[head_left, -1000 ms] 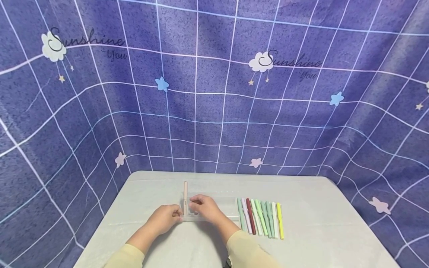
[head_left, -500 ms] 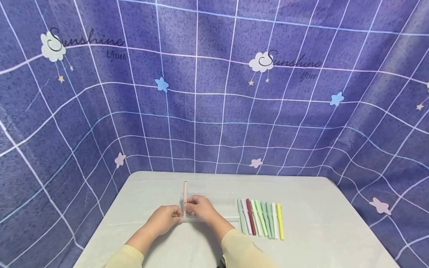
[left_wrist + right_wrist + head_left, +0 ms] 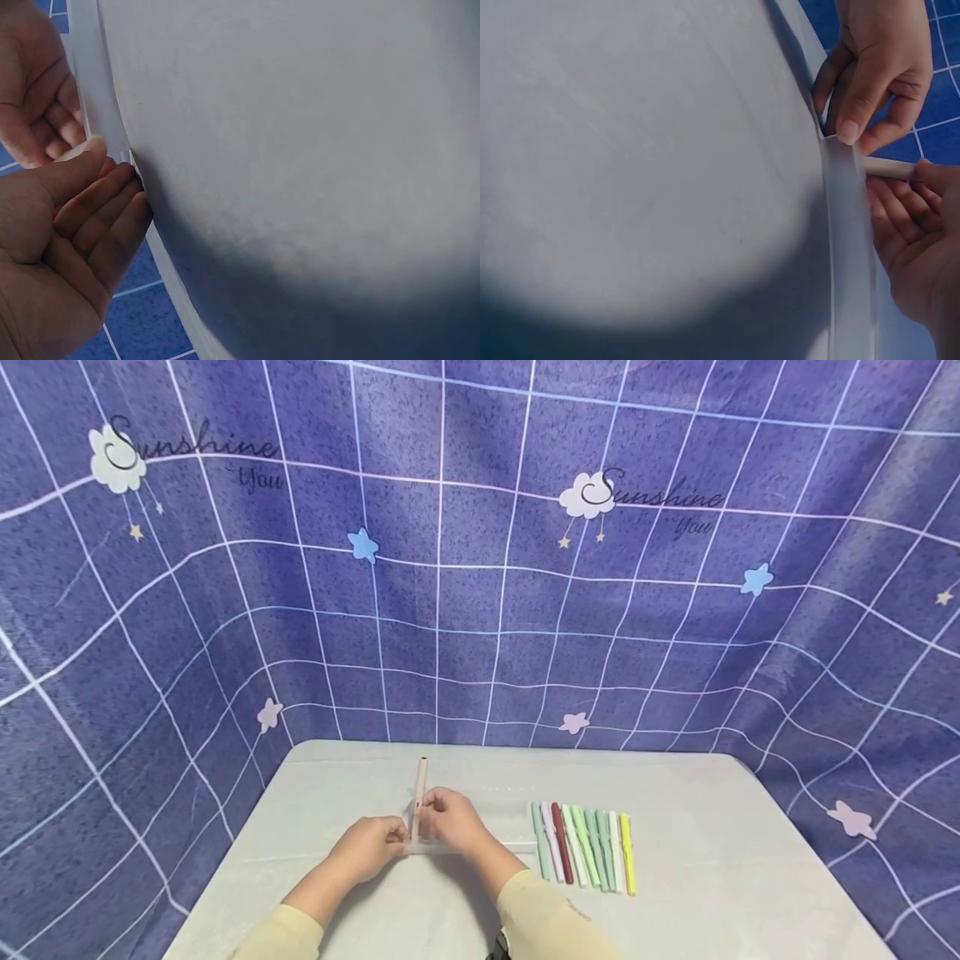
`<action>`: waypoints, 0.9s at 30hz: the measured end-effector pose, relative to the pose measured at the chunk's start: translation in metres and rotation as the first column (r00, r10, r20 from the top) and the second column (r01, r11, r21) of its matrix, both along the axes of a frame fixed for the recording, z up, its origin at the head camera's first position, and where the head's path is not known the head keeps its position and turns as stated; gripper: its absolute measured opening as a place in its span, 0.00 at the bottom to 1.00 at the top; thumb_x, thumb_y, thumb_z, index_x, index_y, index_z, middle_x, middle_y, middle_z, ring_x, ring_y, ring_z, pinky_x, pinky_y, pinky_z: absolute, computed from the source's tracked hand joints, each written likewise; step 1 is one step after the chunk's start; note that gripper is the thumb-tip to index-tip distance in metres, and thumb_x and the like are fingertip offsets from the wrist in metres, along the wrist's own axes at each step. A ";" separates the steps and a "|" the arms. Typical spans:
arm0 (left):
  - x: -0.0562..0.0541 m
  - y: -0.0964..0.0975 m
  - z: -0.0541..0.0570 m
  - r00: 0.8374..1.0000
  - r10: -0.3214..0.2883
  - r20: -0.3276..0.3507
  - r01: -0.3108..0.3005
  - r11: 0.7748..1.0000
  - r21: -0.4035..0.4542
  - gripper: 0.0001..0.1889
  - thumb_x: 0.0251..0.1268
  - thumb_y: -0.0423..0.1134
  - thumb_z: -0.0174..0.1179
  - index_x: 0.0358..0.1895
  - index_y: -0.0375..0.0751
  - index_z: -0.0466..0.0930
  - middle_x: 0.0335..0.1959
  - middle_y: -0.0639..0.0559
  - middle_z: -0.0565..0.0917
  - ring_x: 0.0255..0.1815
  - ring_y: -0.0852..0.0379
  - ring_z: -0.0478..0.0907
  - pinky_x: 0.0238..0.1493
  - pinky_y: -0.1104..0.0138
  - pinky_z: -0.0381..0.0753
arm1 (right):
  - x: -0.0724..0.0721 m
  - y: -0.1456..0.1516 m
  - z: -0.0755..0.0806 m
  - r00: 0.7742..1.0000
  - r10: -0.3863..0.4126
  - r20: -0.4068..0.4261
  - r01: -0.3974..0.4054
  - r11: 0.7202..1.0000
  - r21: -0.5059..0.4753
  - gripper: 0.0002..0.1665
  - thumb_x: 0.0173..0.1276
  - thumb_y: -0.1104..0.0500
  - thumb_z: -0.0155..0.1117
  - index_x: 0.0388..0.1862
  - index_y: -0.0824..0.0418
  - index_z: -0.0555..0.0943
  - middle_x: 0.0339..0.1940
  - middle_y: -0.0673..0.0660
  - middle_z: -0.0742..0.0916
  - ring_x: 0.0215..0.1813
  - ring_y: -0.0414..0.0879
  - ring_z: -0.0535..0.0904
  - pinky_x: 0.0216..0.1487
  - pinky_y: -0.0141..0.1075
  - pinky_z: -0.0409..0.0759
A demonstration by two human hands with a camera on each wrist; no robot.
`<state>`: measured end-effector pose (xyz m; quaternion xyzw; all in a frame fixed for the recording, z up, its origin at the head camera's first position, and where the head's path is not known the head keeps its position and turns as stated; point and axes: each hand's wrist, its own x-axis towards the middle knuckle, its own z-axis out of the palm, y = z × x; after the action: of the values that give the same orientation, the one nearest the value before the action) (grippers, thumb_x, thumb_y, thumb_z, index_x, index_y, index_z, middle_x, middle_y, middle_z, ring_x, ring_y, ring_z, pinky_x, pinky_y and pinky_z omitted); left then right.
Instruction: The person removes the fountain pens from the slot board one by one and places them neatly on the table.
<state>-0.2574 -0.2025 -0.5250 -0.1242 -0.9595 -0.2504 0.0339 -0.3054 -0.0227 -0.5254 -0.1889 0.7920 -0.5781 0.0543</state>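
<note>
A clear plastic box [image 3: 517, 846] lies across the table in front of me. My left hand [image 3: 369, 850] pinches its near left corner; in the right wrist view that hand's thumb presses on the end of the box wall [image 3: 847, 225]. My right hand [image 3: 452, 820] pinches a pale pink pen [image 3: 422, 777] between thumb and fingers at the left end of the box. The pen points away from me, its top leaning slightly right. In the right wrist view, part of the pen [image 3: 889, 168] shows between the box and my right hand [image 3: 922, 240].
Right of the box, several pens lie side by side in a row on the white table [image 3: 712, 852], among them a dark red pen [image 3: 562, 843] and a yellow pen [image 3: 627, 856]. A purple-blue grid curtain [image 3: 480, 568] hangs behind and at both sides.
My right hand has moved left onto the pink pen and taken hold of it. The pen has then shifted slightly up and tilted right. My left hand stays at the box corner.
</note>
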 end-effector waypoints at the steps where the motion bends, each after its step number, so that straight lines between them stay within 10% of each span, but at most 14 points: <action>1: 0.000 0.000 0.000 1.000 -0.001 -0.004 0.001 1.000 -0.003 0.07 0.53 0.42 0.71 0.31 0.53 0.81 0.27 0.64 0.85 0.31 0.63 0.81 0.43 0.56 0.82 | -0.001 0.001 0.001 1.000 -0.003 0.001 0.003 1.000 -0.018 0.07 0.68 0.60 0.65 0.36 0.64 0.79 0.28 0.64 0.86 0.27 0.52 0.84 0.27 0.35 0.83; 14: -0.001 0.001 0.000 1.000 0.007 -0.026 -0.007 1.000 -0.025 0.08 0.53 0.43 0.71 0.30 0.53 0.80 0.25 0.64 0.84 0.29 0.64 0.79 0.42 0.58 0.81 | 0.014 0.029 0.022 0.998 0.038 0.053 -0.027 0.982 -0.189 0.11 0.73 0.66 0.56 0.45 0.77 0.75 0.38 0.77 0.83 0.41 0.74 0.82 0.42 0.64 0.81; 27: 0.002 0.002 0.002 1.000 -0.001 -0.028 0.001 1.000 -0.010 0.08 0.54 0.41 0.71 0.29 0.53 0.79 0.25 0.64 0.85 0.30 0.63 0.80 0.44 0.57 0.81 | 0.013 0.069 0.011 0.998 0.033 0.052 -0.024 0.987 -0.161 0.11 0.72 0.59 0.61 0.43 0.68 0.78 0.37 0.69 0.86 0.35 0.55 0.86 0.38 0.56 0.86</action>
<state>-0.2557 -0.2007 -0.5230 -0.1284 -0.9602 -0.2438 0.0464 -0.2926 0.0466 -0.5148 -0.1882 0.7385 -0.6438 0.0686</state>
